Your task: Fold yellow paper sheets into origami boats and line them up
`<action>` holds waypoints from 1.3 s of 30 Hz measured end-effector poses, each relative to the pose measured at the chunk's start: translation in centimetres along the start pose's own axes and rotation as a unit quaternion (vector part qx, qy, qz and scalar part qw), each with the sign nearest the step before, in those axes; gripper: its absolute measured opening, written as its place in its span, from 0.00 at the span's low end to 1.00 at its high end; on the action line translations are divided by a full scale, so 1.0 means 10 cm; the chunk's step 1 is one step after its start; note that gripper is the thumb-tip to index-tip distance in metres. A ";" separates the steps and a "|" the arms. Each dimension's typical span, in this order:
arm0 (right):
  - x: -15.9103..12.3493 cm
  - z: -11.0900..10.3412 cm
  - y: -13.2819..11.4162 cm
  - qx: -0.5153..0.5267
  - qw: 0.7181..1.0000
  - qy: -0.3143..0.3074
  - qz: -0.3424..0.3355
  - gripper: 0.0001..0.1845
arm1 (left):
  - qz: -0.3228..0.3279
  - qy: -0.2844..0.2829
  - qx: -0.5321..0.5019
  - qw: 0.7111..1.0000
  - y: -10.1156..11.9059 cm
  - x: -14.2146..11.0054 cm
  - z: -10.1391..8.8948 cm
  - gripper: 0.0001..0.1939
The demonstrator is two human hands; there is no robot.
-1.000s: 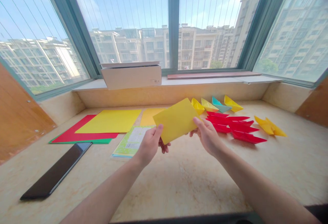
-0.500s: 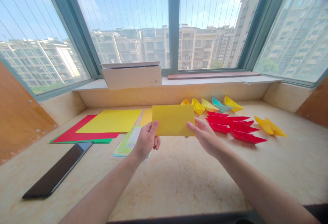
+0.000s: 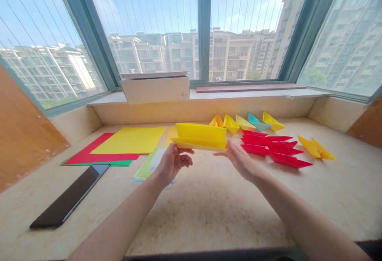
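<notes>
A folded sheet of yellow paper (image 3: 201, 132) is held up above the counter, its two halves spread apart along the near side. My left hand (image 3: 176, 159) is closed on its left end, with the lower fingers curled beneath. At the right end my right hand (image 3: 238, 157) grips the paper's near corner, its fingers reaching under. Right of that hand lie several red paper boats (image 3: 276, 146) in a cluster. Behind them stands a row of boats, among them a blue paper boat (image 3: 259, 122) and a yellow paper boat (image 3: 230, 124).
At the left, a yellow sheet (image 3: 131, 139) overlaps a red sheet (image 3: 86, 151) and a green one. A black phone (image 3: 70, 197) lies nearer. A green packet (image 3: 149, 165) is partly behind my left forearm. One yellow folded piece (image 3: 316, 148) sits far right. A white box (image 3: 155, 89) stands on the sill.
The folded yellow paper was flat and upright facing me; now it is tilted and its layers are opened apart. My thumbs have moved off its front face.
</notes>
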State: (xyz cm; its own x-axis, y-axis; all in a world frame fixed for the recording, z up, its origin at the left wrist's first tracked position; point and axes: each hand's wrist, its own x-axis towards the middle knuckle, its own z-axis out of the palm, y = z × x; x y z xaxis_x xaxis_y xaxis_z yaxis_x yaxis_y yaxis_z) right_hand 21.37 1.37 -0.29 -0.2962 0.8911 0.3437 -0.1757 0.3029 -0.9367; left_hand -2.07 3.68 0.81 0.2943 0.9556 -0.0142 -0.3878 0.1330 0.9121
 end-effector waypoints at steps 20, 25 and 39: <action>0.02 -0.31 -0.29 -0.202 0.972 0.115 0.031 0.29 | -0.135 -0.165 0.264 0.941 0.09 -0.19 0.07 0.17; -0.08 -0.22 -0.30 -0.122 0.969 -0.135 0.164 0.22 | -0.162 -0.229 0.293 0.914 0.11 -0.28 0.13 0.17; -0.09 -0.23 -0.27 -0.243 0.950 -0.197 -0.002 0.18 | -0.115 -0.198 0.249 0.941 0.04 -0.21 0.06 0.19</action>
State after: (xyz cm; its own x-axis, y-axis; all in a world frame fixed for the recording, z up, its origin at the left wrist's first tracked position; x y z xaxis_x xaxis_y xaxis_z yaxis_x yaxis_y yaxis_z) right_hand 24.27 0.52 1.78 -0.6420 0.7226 0.2563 0.2476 0.5117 -0.8227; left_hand -2.37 1.57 1.47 0.6605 0.7311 -0.1711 0.1537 0.0914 0.9839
